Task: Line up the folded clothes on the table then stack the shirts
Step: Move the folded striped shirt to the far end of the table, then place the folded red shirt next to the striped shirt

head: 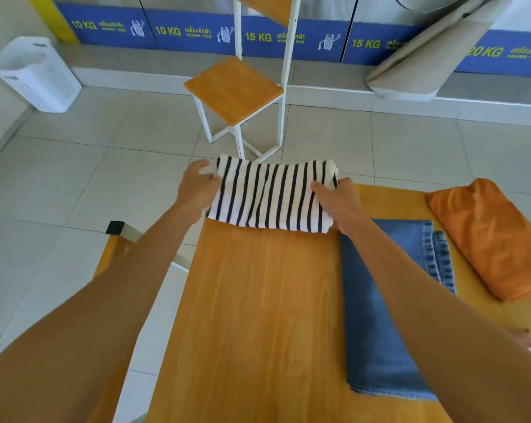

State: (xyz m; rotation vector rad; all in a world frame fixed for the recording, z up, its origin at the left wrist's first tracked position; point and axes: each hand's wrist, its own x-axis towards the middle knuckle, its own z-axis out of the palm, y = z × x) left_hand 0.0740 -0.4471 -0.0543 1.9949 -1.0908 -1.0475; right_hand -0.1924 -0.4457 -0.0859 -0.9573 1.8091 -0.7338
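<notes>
Both our hands grasp striped shirt [273, 195] by short ends: left hand [197, 190] pinching left edge, right hand [339, 203] clamped on right edge. Shirt at far end of table [258, 300], long axis running left-right, stripes pointing away from us. Folded jeans [380, 300] beside it on right, orange shirt [496, 236] beyond.
</notes>
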